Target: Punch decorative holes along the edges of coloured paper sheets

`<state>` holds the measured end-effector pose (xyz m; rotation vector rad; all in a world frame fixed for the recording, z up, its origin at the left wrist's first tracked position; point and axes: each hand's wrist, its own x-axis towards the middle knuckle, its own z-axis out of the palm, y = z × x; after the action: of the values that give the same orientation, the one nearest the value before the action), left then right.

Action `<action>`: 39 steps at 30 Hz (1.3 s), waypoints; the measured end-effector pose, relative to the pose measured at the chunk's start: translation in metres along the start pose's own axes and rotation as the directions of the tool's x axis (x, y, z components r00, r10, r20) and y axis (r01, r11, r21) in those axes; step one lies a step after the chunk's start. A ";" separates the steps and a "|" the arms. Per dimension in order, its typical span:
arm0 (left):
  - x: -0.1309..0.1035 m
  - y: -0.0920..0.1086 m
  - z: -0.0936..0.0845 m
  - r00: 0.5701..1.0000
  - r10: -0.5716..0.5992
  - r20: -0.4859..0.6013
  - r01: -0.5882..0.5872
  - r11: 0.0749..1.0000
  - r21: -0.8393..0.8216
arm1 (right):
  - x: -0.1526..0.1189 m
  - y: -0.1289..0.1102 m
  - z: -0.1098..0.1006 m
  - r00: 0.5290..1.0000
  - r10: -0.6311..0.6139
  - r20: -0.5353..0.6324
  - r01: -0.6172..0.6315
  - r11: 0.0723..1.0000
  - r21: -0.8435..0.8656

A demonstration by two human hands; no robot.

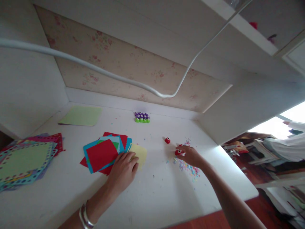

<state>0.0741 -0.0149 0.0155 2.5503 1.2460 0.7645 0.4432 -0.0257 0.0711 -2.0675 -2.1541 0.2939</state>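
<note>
My right hand is closed around a small red paper punch with an eye-like dot on it. It is just above a scatter of coloured confetti. A second red paper punch stands alone on the white tabletop, left of that hand. My left hand rests with bent fingers on a pale yellow sheet and the right edge of a fanned pile of red, blue and green paper. Its fingertips are partly hidden, and I see nothing gripped in it.
Purple and green punches stand in rows near the back wall. A pale green paper stack lies at the back left. Punched sheets with holed borders are piled at the left edge. A white cable hangs across above.
</note>
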 end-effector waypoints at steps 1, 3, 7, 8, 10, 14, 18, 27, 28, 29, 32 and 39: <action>0.000 0.000 0.000 1.000 0.001 -0.001 -0.001 1.000 0.001 | -0.003 -0.002 0.002 1.000 -0.010 0.012 0.010 1.000 -0.003; 0.000 0.000 0.000 1.000 0.006 -0.007 -0.006 1.000 -0.003 | -0.004 -0.005 0.003 1.000 -0.020 0.023 0.021 1.000 -0.006; 0.000 -0.001 0.000 0.999 0.015 -0.030 -0.015 1.000 -0.012 | 0.009 -0.008 -0.007 0.999 -0.039 -0.005 0.039 0.999 -0.007; 0.000 -0.001 0.000 0.999 0.015 -0.029 -0.016 1.000 -0.009 | 0.014 -0.008 -0.011 0.999 -0.041 -0.012 0.041 0.999 -0.009; 0.000 -0.001 0.000 1.000 0.014 -0.020 -0.014 1.000 -0.003 | 0.025 -0.005 -0.017 0.998 -0.059 0.000 0.059 0.998 -0.010; 0.001 -0.003 0.000 1.000 0.008 -0.004 -0.008 1.000 -0.017 | 0.045 -0.001 -0.018 0.990 -0.121 0.071 0.121 0.993 0.000; 0.002 -0.004 0.000 1.000 0.000 0.017 0.001 1.000 -0.031 | 0.057 0.002 -0.014 0.990 -0.124 0.060 0.125 0.992 0.001; 0.002 -0.004 -0.002 0.999 0.004 0.048 -0.003 1.000 -0.010 | 0.085 -0.015 -0.009 0.990 -0.116 0.077 0.120 0.992 -0.040; 0.002 -0.004 -0.002 0.999 0.006 0.048 -0.006 1.000 -0.007 | 0.088 -0.018 -0.007 0.990 -0.109 0.085 0.114 0.992 -0.047; 0.002 -0.005 -0.002 0.999 0.010 0.050 -0.010 1.000 -0.006 | 0.090 -0.020 -0.006 0.990 -0.104 0.092 0.109 0.993 -0.051; 0.001 -0.005 -0.003 0.998 0.019 0.058 -0.019 1.000 -0.012 | 0.092 -0.026 -0.005 0.985 -0.116 0.124 0.122 0.992 -0.043; 0.000 -0.006 -0.006 0.997 0.010 0.080 -0.009 1.000 -0.023 | 0.079 -0.028 -0.012 0.998 -0.026 0.060 0.032 0.994 -0.105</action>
<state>0.0675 -0.0116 0.0180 2.5437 1.1946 0.6677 0.4151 0.0528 0.0866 -2.1062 -2.2791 0.2450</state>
